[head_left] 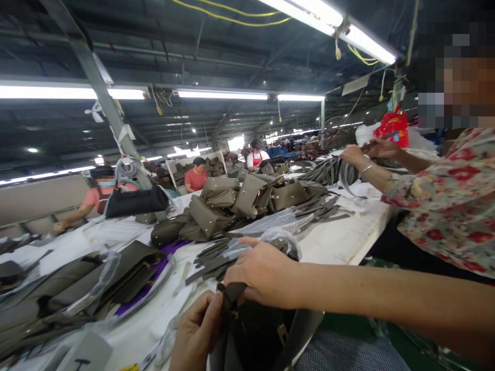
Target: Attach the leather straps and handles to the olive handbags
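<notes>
A dark olive-grey handbag with a small metal fitting is at the table's near edge, its lower part cut off by the frame. My left hand pinches the bag's upper left edge between thumb and fingers. Reaching across from the right, my right hand grips a dark flap or strap end at the same corner, with its index finger raised. Its other fingertips are partly hidden. Just beyond it lie loose dark strips and clear plastic wrap.
Finished-looking handbags are heaped mid-table, and more bags lie at left on a purple sheet. Scissors with yellow handles rest at the near edge. At right, a co-worker in a floral top handles a strap.
</notes>
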`<move>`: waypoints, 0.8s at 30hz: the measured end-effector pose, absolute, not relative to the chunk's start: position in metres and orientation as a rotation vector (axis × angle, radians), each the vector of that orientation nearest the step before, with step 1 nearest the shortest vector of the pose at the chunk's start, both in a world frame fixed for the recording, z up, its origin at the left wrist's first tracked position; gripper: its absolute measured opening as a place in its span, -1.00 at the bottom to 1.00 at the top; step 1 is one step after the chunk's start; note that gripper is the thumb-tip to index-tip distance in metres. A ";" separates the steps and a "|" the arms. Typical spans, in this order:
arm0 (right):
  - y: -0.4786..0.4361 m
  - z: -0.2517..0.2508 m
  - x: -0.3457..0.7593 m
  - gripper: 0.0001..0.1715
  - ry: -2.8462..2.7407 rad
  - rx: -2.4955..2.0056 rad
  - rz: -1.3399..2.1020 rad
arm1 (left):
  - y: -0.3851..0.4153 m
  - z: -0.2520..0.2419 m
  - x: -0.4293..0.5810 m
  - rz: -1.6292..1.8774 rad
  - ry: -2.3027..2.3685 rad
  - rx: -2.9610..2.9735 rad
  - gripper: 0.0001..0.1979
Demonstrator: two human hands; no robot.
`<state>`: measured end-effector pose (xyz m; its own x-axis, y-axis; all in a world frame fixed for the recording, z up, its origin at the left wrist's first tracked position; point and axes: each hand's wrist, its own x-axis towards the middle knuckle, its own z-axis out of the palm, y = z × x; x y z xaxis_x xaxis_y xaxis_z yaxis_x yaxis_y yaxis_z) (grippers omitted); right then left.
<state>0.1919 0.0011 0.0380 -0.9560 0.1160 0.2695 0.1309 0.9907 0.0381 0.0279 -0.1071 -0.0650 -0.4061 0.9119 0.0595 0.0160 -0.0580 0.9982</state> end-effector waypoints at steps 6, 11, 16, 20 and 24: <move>0.019 0.055 0.185 -0.84 -2.973 -0.427 0.018 | -0.137 -0.069 0.000 1.738 1.498 0.732 -0.51; 0.034 0.070 0.170 -0.75 -3.084 -0.532 -0.014 | -0.185 -0.095 -0.043 1.775 1.725 0.492 -0.52; 0.040 0.069 0.158 -0.58 -3.019 -0.038 -0.011 | -0.195 -0.091 -0.065 1.438 2.356 0.838 -0.61; 0.041 0.068 0.166 -0.41 -2.811 0.042 -0.101 | -0.161 -0.052 -0.045 1.345 2.657 1.213 -0.55; 0.032 0.056 0.195 -0.46 -2.593 -0.053 -0.107 | -0.115 -0.009 0.000 1.329 2.105 1.652 -0.61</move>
<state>0.1953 0.0321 0.0555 -0.8539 0.0165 0.5202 0.0595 0.9960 0.0660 -0.0003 -0.1150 -0.0085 -0.3802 0.8427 0.3813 0.7064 -0.0016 0.7078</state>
